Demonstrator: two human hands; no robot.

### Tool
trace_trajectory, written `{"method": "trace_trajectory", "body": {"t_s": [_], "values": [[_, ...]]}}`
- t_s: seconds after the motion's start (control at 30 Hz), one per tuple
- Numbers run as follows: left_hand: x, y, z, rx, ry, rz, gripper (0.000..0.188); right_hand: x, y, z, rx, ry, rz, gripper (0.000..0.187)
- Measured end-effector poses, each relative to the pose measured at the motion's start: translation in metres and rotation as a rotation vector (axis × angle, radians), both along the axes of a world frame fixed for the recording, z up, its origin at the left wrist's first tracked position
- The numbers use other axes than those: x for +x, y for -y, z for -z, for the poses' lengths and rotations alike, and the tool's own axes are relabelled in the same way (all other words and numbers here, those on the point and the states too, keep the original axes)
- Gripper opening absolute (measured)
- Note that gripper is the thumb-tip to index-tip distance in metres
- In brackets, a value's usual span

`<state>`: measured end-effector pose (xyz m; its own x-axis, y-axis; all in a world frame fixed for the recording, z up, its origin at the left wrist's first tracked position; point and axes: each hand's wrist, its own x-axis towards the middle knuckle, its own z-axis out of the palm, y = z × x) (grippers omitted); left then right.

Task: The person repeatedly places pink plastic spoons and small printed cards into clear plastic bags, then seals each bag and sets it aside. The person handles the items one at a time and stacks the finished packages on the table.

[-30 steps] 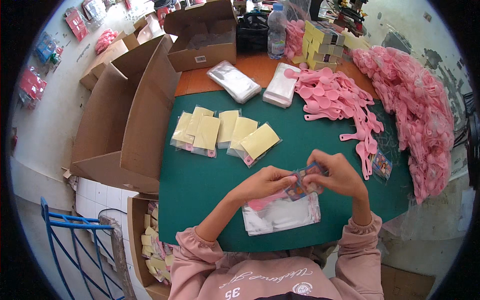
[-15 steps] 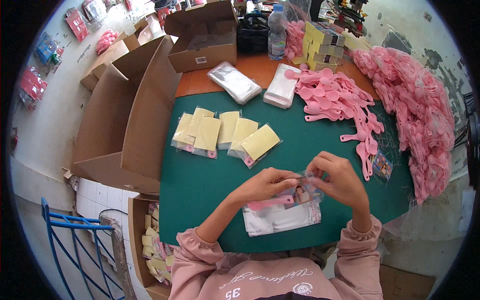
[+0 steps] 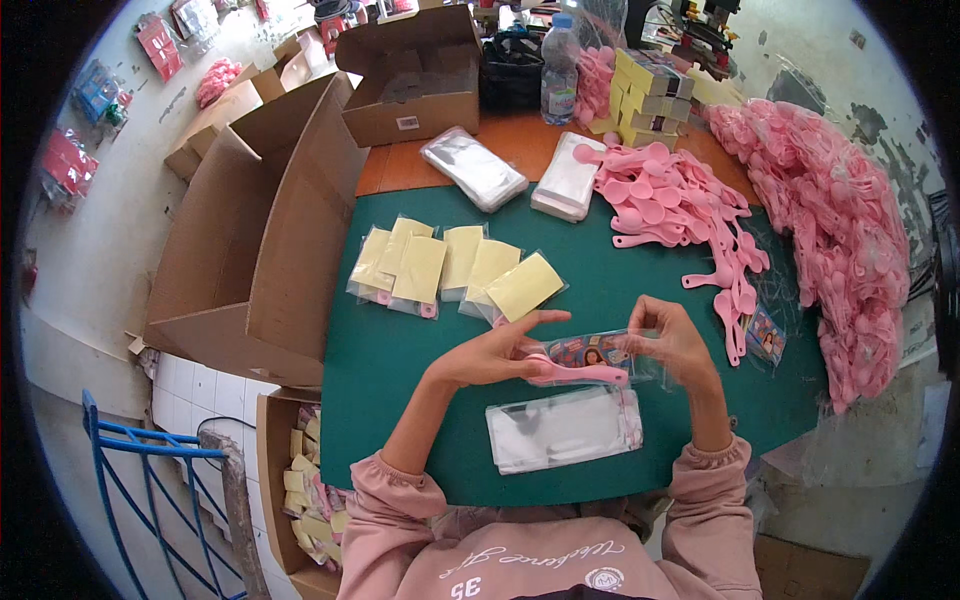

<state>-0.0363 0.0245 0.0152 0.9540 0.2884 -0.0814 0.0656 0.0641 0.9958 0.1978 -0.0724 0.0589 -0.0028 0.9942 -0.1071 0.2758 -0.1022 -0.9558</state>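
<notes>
A clear plastic bag [image 3: 649, 366] is held lengthwise between my hands above the green mat. It has a colourful picture card [image 3: 577, 350] and a pink spoon [image 3: 597, 375] in or against it; the spoon lies along the near side. My left hand [image 3: 484, 354] grips the left end by the spoon's bowl, index finger stretched out above. At the other end, my right hand [image 3: 672, 340] pinches the bag's edge between thumb and fingers. Just nearer to me lies a flat stack of clear bags [image 3: 560, 430]. Several packets with pale yellow backs [image 3: 415, 268] lie beyond my left hand.
Loose pink spoons [image 3: 660, 195] are heaped at the far right, beside bagged spoons [image 3: 835, 240] and another picture card [image 3: 765, 335]. Two bag stacks [image 3: 475, 168], a water bottle [image 3: 560, 75] and card bundles [image 3: 650, 95] stand behind. Cardboard boxes [image 3: 290, 220] flank the table's left.
The bag with card and spoon has moved away from me, off the stack of clear bags. My left hand has shifted to its left end, index finger now extended; the card shows more fully.
</notes>
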Motion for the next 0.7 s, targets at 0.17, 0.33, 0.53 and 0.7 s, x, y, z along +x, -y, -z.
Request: {"method": "trace_trajectory", "body": {"t_s": [0.17,0.33,0.53,0.7], "values": [[0.001,0.000,0.001,-0.027,0.014,-0.137,0.061,-0.001,0.008,-0.016,-0.219,-0.051,0.003,0.019],[0.006,0.004,0.001,-0.106,-0.017,-0.069,0.060,0.002,0.010,0.001,-0.079,0.102,0.020,0.021],[0.017,0.016,0.013,0.165,-0.030,-0.352,0.057,0.004,0.010,0.001,0.089,0.193,0.151,0.022],[0.030,0.032,0.018,-0.356,0.007,-0.380,0.056,-0.007,-0.001,0.003,0.358,0.516,0.050,0.032]]}}
